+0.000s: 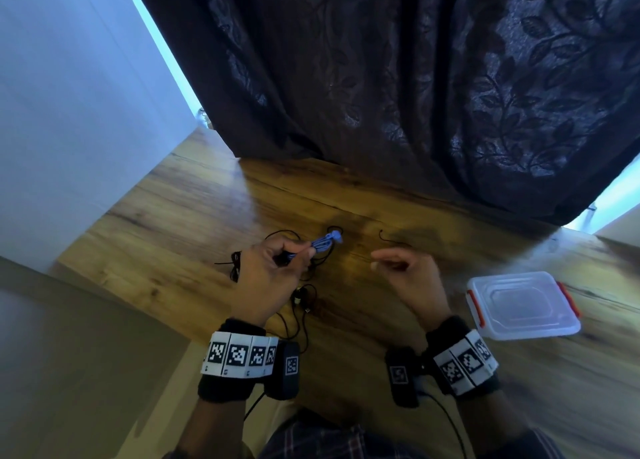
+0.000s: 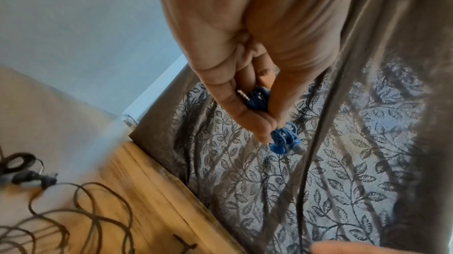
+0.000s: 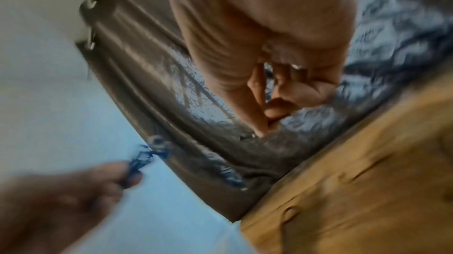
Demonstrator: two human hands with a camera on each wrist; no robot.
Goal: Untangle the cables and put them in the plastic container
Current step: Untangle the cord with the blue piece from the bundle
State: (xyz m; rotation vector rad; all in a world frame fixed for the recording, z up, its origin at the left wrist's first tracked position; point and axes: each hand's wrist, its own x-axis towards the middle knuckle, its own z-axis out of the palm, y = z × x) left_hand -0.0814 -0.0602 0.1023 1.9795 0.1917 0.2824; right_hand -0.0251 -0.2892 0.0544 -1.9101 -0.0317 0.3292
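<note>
My left hand [image 1: 298, 251] pinches a bundle of blue earphones [image 1: 325, 242] just above the wooden table [image 1: 194, 202]. In the left wrist view, thumb and fingers of that hand [image 2: 269, 122] close round the blue earphones [image 2: 284, 140], whose metal plug shows. A tangle of black cables [image 1: 304, 306] lies under and beside this hand, with loops [image 2: 81, 209] on the wood. My right hand [image 1: 377, 263] hovers to the right, thumb against fingertips [image 3: 264, 122], seemingly pinching a thin black cable [image 1: 393, 240]. The clear plastic container [image 1: 536, 332] with red clips sits further right.
A dark leaf-patterned curtain [image 1: 381, 78] hangs over the table's far edge. A white wall [image 1: 69, 112] stands at the left. Bare wood lies between my hands and in front of the container. The right wrist view is blurred.
</note>
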